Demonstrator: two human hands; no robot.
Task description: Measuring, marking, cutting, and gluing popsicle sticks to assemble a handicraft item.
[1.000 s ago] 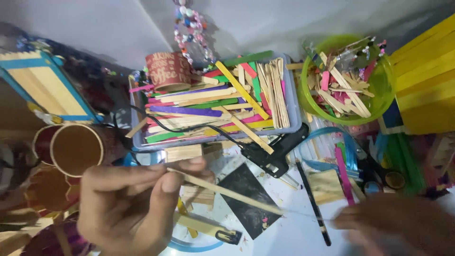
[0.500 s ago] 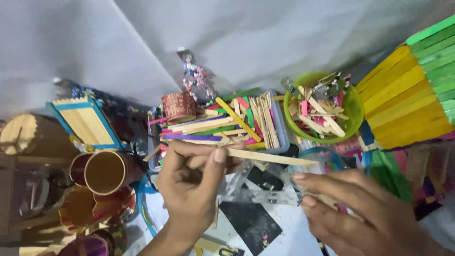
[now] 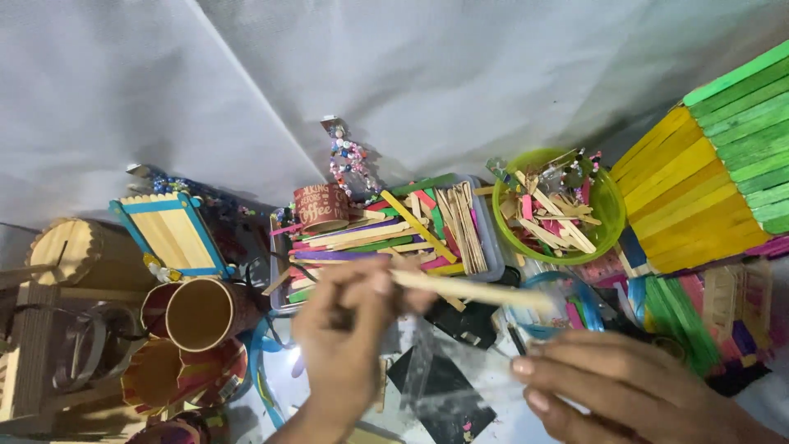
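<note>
Wooden craft stick (image 3: 472, 289), plain and pale, pinched at one end by the left hand (image 3: 349, 329), fingers closed around it, other end pointing right above the table (image 3: 501, 386). Somewhat blurred. Right hand (image 3: 616, 386) low at the right edge of view, fingers loosely curled and apart from the stick; whether gripping anything, cannot tell. Clear plastic bag (image 3: 427, 362) between the two hands, over a black sheet (image 3: 448, 390). Just behind the stick, grey tray (image 3: 491, 238) heaped with coloured and plain craft sticks. Right of it, green bowl (image 3: 608, 214) holding short stick pieces. Far right, yellow and green stick box (image 3: 715, 173). Left of the tray, red paper cup (image 3: 322, 205), blue-framed stick panel (image 3: 168, 234), and brown cardboard tube (image 3: 201, 312) lying on its side. White cloth (image 3: 246, 82) behind everything.
</note>
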